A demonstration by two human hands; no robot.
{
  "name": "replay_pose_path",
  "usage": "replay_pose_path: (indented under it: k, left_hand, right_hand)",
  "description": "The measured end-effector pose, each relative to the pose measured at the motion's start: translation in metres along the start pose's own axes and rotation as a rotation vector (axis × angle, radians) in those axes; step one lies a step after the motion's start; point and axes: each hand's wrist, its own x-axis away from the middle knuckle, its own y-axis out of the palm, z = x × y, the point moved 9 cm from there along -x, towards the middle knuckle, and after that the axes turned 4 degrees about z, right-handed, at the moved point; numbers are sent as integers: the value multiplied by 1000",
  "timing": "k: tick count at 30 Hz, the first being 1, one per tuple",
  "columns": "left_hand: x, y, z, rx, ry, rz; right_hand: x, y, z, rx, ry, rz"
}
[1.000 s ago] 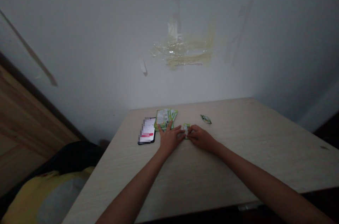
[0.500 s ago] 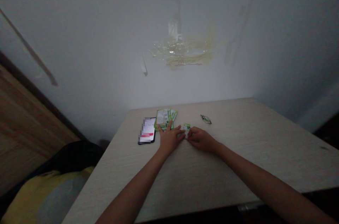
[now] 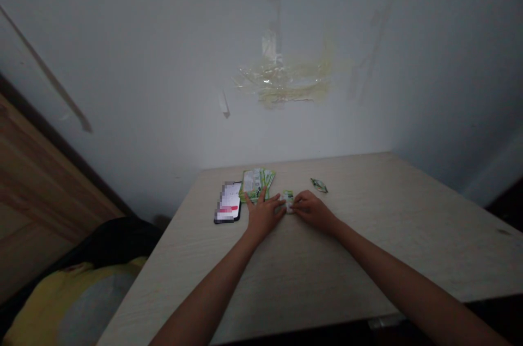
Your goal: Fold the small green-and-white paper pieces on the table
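A small green-and-white packet (image 3: 288,202) lies flat on the table between my two hands. My left hand (image 3: 263,218) rests with its fingers spread; the thumb and forefinger reach the packet's left edge. Its other fingertips lie over the near edge of a fanned stack of green-and-white packets (image 3: 254,180). At the packet's right edge, the fingers of my right hand (image 3: 314,212) are closed in a pinch. Past my right hand sits a folded green packet (image 3: 319,185), apart from the rest.
A phone with a lit screen (image 3: 229,208) lies left of the stack. The pale wooden table (image 3: 368,215) meets a wall (image 3: 163,90) with peeling tape (image 3: 281,82). A yellow-and-grey cushion (image 3: 77,302) is off the table's left side.
My right hand has shifted slightly at the packet's right edge, leaving more of the packet showing. My left hand keeps its place.
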Motion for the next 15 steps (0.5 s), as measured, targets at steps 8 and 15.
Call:
replay_pose_path:
  k: [8,15]
  left_hand:
    - [0,0,0,-13,11,-10]
    - [0,-1,1,-12,18,-2]
  right_hand:
    - [0,7,-4,58,-62,-34]
    - [-2,4,-21,73,-131,-69]
